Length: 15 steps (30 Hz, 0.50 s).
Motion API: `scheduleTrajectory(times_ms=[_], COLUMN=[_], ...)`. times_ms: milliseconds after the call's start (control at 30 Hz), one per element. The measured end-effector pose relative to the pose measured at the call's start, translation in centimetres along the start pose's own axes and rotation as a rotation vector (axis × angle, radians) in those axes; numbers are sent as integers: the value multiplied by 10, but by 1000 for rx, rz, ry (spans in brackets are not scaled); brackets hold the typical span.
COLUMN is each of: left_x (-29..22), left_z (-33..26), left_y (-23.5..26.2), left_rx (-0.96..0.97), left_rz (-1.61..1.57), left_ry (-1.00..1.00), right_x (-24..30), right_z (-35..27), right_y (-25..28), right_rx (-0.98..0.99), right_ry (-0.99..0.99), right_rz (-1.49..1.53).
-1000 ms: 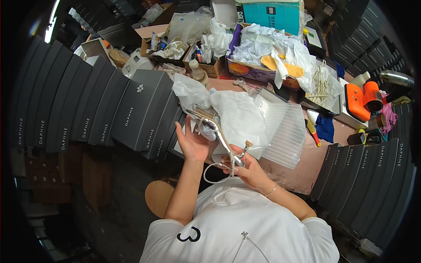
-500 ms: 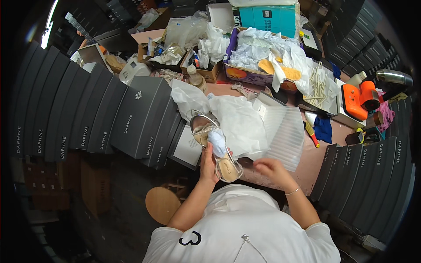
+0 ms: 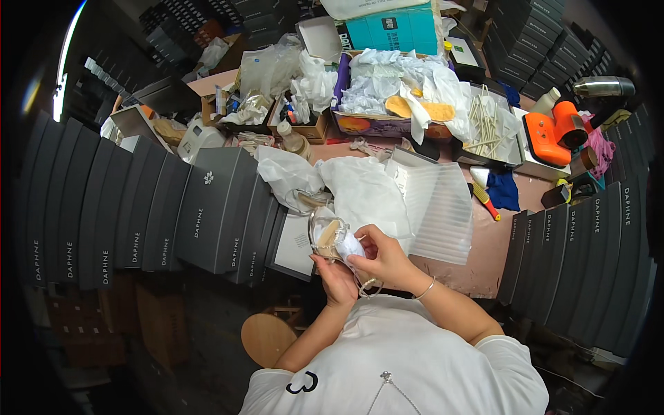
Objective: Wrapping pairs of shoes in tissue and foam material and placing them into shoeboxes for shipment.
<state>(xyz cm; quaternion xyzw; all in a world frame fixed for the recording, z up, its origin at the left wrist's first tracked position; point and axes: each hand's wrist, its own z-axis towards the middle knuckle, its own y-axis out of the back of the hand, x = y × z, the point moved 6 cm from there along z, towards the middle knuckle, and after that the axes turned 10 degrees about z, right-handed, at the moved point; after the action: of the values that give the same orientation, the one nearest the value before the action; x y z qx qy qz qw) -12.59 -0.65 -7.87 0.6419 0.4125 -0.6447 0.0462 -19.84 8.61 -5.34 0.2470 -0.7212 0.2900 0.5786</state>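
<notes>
While the left hand (image 3: 337, 278) gripped the clear shoe (image 3: 326, 235) from below, the right hand (image 3: 377, 254) pinched soft white paper (image 3: 349, 245) — light, squashy stuff, probably best held gently.

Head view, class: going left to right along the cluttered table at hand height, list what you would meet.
Row of dark grey shoe boxes → clear sandal with tan insole, held in both hands → ribbed translucent plastic sheet → blue cloth → second stack of dark boxes.

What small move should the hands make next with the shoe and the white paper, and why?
Probably the right hand should push the white paper deeper into the shoe: the wad sits at the opening, partly outside, while the left hand steadies the shoe from below.
</notes>
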Motion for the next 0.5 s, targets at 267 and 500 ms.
scheduleTrajectory(times_ms=[267, 500], left_x=[-14, 22], left_z=[-12, -29], left_y=[1, 11], left_rx=[281, 485], left_rz=[-249, -453], left_ry=[465, 851], right_x=[23, 23], right_z=[-13, -36], right_y=[7, -1], right_rx=[64, 267], right_ry=[206, 215], right_rz=[142, -370])
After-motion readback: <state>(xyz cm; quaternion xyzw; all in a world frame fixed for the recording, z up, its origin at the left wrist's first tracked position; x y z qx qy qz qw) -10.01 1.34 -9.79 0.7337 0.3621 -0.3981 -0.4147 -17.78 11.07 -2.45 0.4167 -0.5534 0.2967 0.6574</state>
